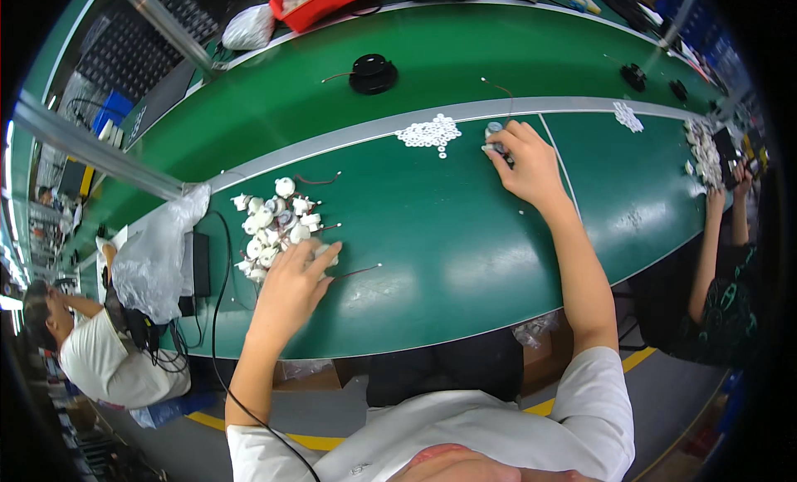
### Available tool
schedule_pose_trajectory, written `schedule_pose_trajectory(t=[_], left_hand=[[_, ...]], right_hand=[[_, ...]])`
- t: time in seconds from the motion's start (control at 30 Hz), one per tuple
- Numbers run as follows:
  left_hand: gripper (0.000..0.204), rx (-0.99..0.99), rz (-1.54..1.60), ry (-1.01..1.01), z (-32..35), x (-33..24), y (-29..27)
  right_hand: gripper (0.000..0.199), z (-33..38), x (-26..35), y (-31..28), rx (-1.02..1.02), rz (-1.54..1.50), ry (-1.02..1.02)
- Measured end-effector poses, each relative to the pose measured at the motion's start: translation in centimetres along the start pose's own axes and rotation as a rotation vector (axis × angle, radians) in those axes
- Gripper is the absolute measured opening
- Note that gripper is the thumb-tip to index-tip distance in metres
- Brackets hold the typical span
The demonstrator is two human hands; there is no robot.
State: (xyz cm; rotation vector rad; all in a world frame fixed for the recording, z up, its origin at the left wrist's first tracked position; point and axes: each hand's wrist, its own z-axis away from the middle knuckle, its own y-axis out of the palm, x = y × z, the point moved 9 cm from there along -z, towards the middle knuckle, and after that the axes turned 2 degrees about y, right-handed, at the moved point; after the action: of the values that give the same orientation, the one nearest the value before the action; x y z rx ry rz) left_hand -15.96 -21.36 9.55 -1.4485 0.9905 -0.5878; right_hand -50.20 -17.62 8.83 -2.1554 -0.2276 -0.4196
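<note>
On the left of the green bench, small white plastic parts with thin wires (264, 237) lie in a loose heap. My left hand (292, 278) is at the near edge of this heap, its fingers curled around a white wired part (326, 254), mostly hidden under them. A dark wire with a white tip (357, 273) runs out beside that hand. Further right, my right hand (527, 160) pinches a small grey cylindrical part (495, 128) between thumb and fingers; a thin wire rises behind it. Small white rings (429, 133) lie in a flat cluster to its left.
A raised grey edge separates the bench from a green belt bearing a black round device (373, 73). A red bin (324, 4) stands beyond. At left are a metal post (124, 154), a plastic bag (158, 258) and a black cable (217, 316). Co-workers sit on both sides.
</note>
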Motion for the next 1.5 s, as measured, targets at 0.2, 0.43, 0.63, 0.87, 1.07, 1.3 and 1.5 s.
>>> schedule_pose_trajectory(t=[0.2, 0.43, 0.63, 0.87, 1.07, 1.3, 1.5], left_hand=[[0.048, -0.002, -0.042, 0.098, -2.2, -1.1, 0.3], [0.043, -0.291, 0.373, 0.226, -8.3, -4.7, 0.7], [0.048, -0.445, 0.585, 0.201, -14.1, -4.9, 5.5], [0.07, -0.429, 0.455, 0.16, -15.4, -5.4, 6.9], [0.072, -0.293, 0.33, 0.153, -15.9, -6.1, 8.0], [0.065, -0.313, 0.534, 0.17, -16.0, -5.4, 8.0], [0.07, -0.35, 0.568, 0.127, -16.0, -5.0, 7.7]], right_hand=[[0.018, 0.0, -0.5, -1.2, -0.157, 0.019, -0.066], [0.051, 1.7, 5.9, 0.6, 0.117, -0.78, -0.234], [0.034, 3.2, 3.5, 6.7, 0.403, -1.014, 0.287], [0.025, 2.6, -0.5, 6.2, 0.179, -0.932, 0.401], [0.023, 2.4, -0.1, 4.8, 0.176, -0.511, 0.322], [0.025, 2.2, 2.3, 4.1, 0.25, -0.446, 0.059], [0.02, 2.0, 0.3, 5.2, 0.303, -0.514, 0.308]])
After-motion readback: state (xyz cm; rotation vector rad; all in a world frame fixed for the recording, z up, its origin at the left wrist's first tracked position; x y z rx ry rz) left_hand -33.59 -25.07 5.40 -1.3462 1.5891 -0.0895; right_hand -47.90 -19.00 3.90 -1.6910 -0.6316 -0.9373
